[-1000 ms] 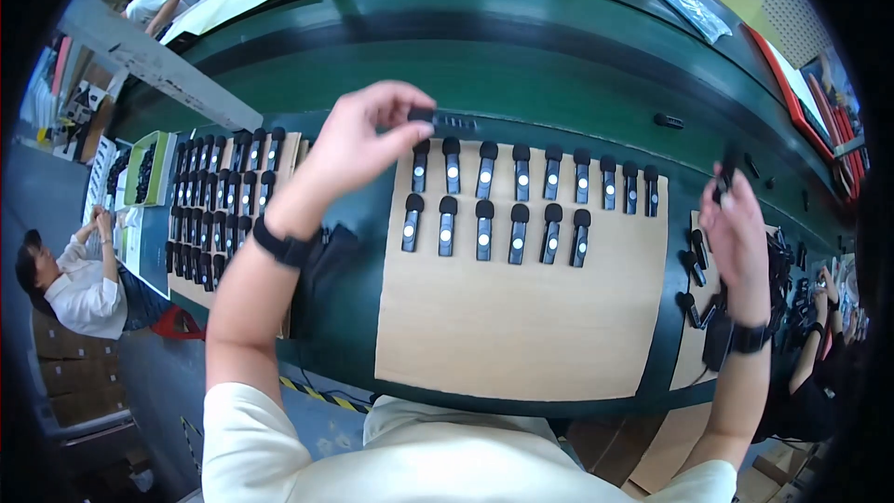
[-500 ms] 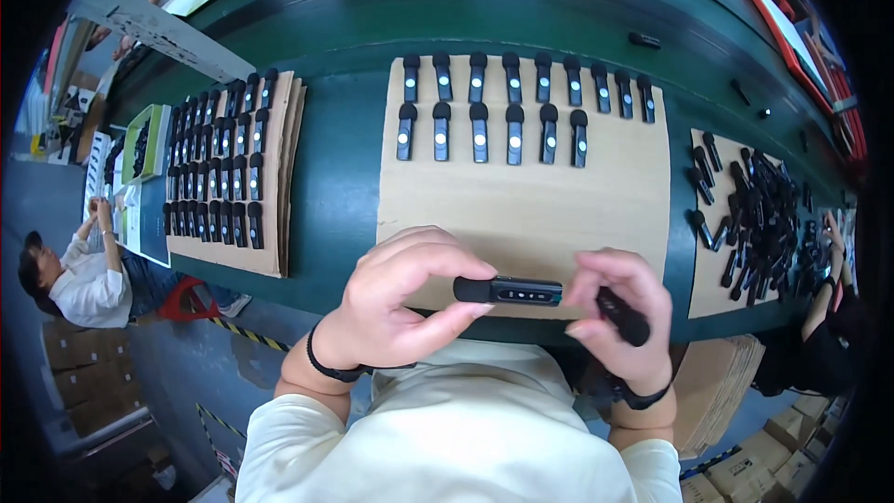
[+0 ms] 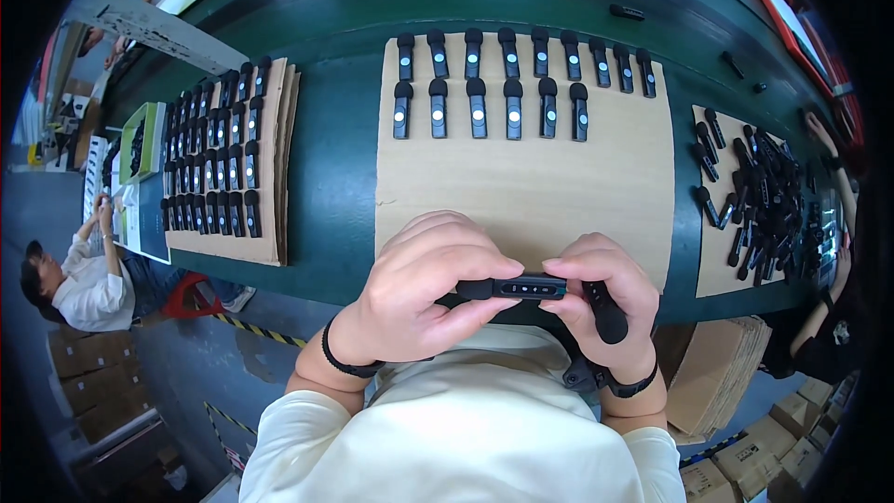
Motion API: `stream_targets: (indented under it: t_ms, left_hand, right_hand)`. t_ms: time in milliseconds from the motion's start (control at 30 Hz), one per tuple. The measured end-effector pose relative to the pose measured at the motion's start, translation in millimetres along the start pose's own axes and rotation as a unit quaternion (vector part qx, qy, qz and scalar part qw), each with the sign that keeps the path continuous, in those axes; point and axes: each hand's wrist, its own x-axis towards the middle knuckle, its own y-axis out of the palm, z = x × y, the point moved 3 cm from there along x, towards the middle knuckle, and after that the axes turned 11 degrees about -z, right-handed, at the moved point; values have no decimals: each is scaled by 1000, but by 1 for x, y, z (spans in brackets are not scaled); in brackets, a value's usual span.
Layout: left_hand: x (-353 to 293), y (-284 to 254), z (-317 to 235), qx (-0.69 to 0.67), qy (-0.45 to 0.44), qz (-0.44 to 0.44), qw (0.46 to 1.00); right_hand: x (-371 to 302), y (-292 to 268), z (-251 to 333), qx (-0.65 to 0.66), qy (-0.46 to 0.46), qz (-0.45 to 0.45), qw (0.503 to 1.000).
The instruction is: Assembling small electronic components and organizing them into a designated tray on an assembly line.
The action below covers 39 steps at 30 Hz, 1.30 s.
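Just in front of my body, I hold a small black microphone (image 3: 531, 287) level, its button side facing up. My left hand (image 3: 424, 284) is closed on its foam-covered end between thumb and fingers. My right hand (image 3: 615, 284) pinches the opposite end. A second black microphone (image 3: 607, 319) is tucked in that right hand, its foam tip pointing down toward the wrist. Beyond my hands lies a flat cardboard sheet (image 3: 521, 182), with two rows of similar microphones (image 3: 478, 112) on its far half, each bearing a pale round spot.
To the left, stacked cardboard (image 3: 281, 168) carries several rows of microphones. At the right, a heap of microphones (image 3: 773, 196) covers another sheet. Loose pieces lie on the green table (image 3: 340, 130). One co-worker (image 3: 84, 284) sits at left; another person's arm (image 3: 824, 303) shows at right.
My right hand has moved left and now grips the free end of the level microphone. That microphone has shifted slightly right. The view has tilted a little.
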Motion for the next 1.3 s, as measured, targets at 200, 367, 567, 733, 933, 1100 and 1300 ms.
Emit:
stream_targets:
  t_ms: [200,367,567,733,933,1100,1300]
  left_hand:
    - [2,-1,1,11,22,-2,1000]
    - [4,1,1,39,38,7,999]
    - [8,0,3,82,17,16,996]
    - [0,-16,16,95,-14,-13,995]
    - [-2,-23,25,110,-44,-9,993]
    - [-6,-32,29,114,-61,-22,991]
    - [-7,-36,31,110,-62,-25,992]
  right_hand:
    - [0,1,-3,15,26,-7,1000]
    - [0,1,-7,35,51,-6,998]
    - [20,-8,12,-143,-47,26,988]
    - [51,-40,4,-289,-120,37,949]
    - [80,-74,-36,-469,-148,25,870]
    - [74,-74,-58,-507,-143,87,846]
    - [71,-72,-65,-518,-126,120,837]
